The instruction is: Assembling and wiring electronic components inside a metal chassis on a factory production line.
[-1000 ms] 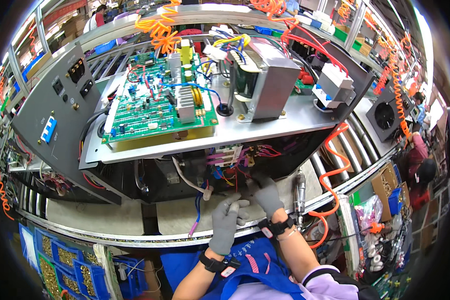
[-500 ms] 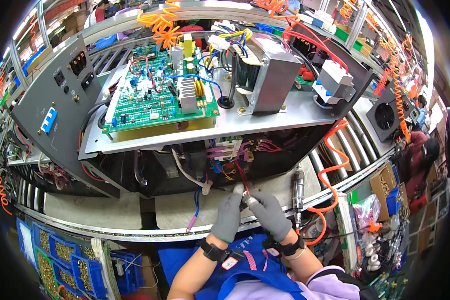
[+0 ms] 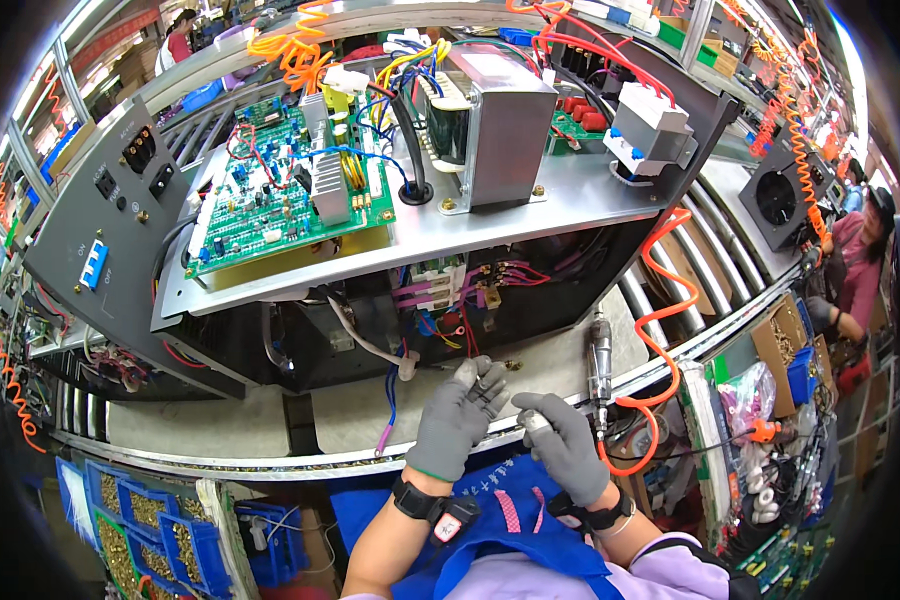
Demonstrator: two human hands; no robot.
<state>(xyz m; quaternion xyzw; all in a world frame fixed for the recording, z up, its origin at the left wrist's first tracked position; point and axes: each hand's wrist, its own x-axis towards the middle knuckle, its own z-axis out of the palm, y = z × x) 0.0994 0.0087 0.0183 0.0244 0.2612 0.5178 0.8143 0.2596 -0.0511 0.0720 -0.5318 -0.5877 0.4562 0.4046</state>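
Observation:
Both my hands wear grey gloves. My left hand [image 3: 458, 422] is at the front of the open chassis, its fingers bent and closed around the lower end of thin red wires [image 3: 471, 338]; the wire tips are hidden. To its right and apart from it, my right hand [image 3: 570, 445] has its fingers curled against a thumb with a whitish tip; whatever they hold, if anything, is hidden. Beside the left hand hangs a blue cable [image 3: 391, 400] with a pink-purple end. A white cable [image 3: 355, 335] ends near it. Small brass-coloured pieces [image 3: 513, 365] lie beyond my fingers.
On the chassis top sit a green circuit board [image 3: 270, 205], a transformer [image 3: 510, 130] and a white-grey breaker [image 3: 650, 130]. A pneumatic screwdriver [image 3: 600, 365] with an orange coiled hose [image 3: 660, 335] lies at right. Blue bins [image 3: 185, 555] of fasteners stand at lower left. A co-worker [image 3: 865, 255] is at far right.
My hands have come apart: the right moved right and slightly down, while the left stayed by the red wires. My view has shifted a little. The co-worker at right has straightened up.

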